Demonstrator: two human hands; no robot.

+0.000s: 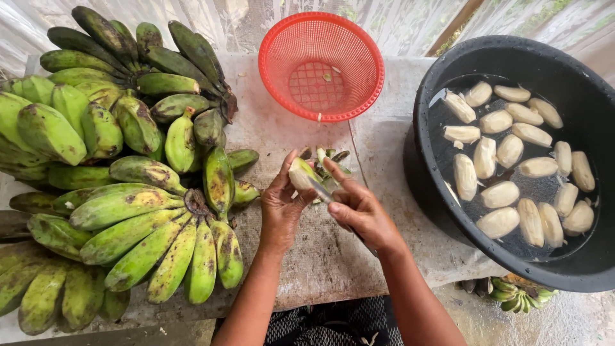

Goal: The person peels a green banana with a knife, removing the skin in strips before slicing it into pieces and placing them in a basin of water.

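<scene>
1. At the centre of the table [333, 256], the left hand [278, 208] grasps a half-peeled banana [300, 174], fingers wrapped round its lower end, pale flesh showing at the top.
2. Just at three o'clock of it, the right hand [359, 208] is clenched round a small knife [320, 190], whose blade lies against the fruit, close to the left thumb. The likeliest mishap is a cut: the blade could skid off the skin and run into that thumb.
3. Sap and water may make the fruit slippery; if so, it could squirt out of the hold and drop onto the table or over the near edge at six o'clock.
4. Peel scraps [330, 157] lie at twelve o'clock of the hands, just below the red basket [320, 64]. More could pile up and crowd the working spot.
5. At three o'clock the black tub [442, 90] holds peeled bananas [512, 166] in water. It appears to overhang the table edge, so a nudge from the right elbow could tip or slosh it.
6. At nine o'clock the heaped green banana bunches [128, 192] sit near the left wrist; a loose bunch could roll into the arm mid-cut.
</scene>
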